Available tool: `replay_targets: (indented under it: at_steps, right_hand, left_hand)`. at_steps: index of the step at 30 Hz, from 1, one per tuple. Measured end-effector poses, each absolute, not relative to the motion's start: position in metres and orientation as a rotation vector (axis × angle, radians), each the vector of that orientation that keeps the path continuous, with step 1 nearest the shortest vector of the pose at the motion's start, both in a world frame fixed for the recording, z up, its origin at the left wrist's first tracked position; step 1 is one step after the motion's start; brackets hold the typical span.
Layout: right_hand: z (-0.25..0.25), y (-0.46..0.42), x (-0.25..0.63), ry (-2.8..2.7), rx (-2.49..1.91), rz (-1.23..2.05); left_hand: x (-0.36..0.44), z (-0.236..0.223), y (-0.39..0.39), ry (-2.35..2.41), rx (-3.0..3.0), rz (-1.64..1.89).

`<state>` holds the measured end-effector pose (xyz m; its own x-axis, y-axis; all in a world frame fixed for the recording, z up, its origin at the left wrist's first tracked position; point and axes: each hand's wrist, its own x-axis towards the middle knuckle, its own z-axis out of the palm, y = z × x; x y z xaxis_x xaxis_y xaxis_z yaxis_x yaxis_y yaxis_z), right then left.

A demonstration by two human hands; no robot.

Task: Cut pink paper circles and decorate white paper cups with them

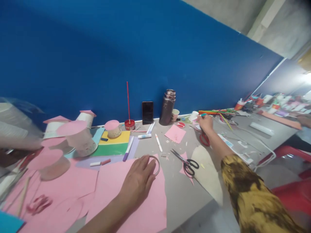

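Observation:
My left hand (139, 174) lies over a thin round ring (158, 163), pressing it onto a large pink sheet of paper (107, 194). The thumb and fingers cover most of the ring's left side. My right hand (205, 123) reaches to the back of the table, its fingers pinched around a small pen-like thing with a teal end (203, 115). Beside that wrist lie red-handled scissors (204, 139), partly covered. Black-handled scissors (186, 163) rest half open on a pink scrap. A white marker with an orange tip (158, 143) lies between my hands.
Paper cups with pink paper tops (79, 139) stand at the left. A phone (147, 112) and a dark flask (167, 107) stand against the blue wall (109, 58). Colourful sticks (209, 112), a white cable (263, 145) and a red chair (291, 194) are at the right.

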<state>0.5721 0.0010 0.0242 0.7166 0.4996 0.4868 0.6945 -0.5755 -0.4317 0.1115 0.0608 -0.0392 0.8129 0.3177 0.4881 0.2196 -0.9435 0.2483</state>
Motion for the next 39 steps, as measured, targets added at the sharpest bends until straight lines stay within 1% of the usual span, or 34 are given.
replay_targets:
  at_steps: [6, 10, 18, 22, 27, 30, 33, 39]
  right_hand:
    - [0.014, 0.039, 0.589, -0.683, -2.348, -0.192]
    - [0.012, 0.041, 0.588, -0.589, -2.307, -0.159]
    - [0.038, 0.019, 0.566, -0.523, -2.090, -0.073]
    - [0.046, 0.011, 0.517, -0.644, -1.882, 0.101]
    - [0.039, 0.004, 0.424, -0.874, -1.681, 0.380]
    - [0.037, 0.007, 0.384, -1.105, -1.618, 0.555]
    - [0.036, 0.010, 0.368, -1.231, -1.657, 0.575]
    - [0.033, 0.005, 0.365, -1.350, -1.757, 0.455]
  left_hand:
    - [0.111, -0.045, 0.066, 0.396, 2.848, 0.905]
    - [0.110, -0.046, 0.068, 0.397, 2.882, 0.918]
    - [0.111, -0.042, 0.066, 0.431, 2.831, 0.839]
    - [0.113, -0.037, 0.061, 0.462, 2.770, 0.750]
    - [0.114, -0.030, 0.057, 0.572, 2.768, 0.670]
    - [0.113, -0.026, 0.056, 0.575, 2.778, 0.623]
    - [0.113, -0.024, 0.057, 0.564, 2.786, 0.607]
    - [0.115, -0.025, 0.059, 0.560, 2.785, 0.614]
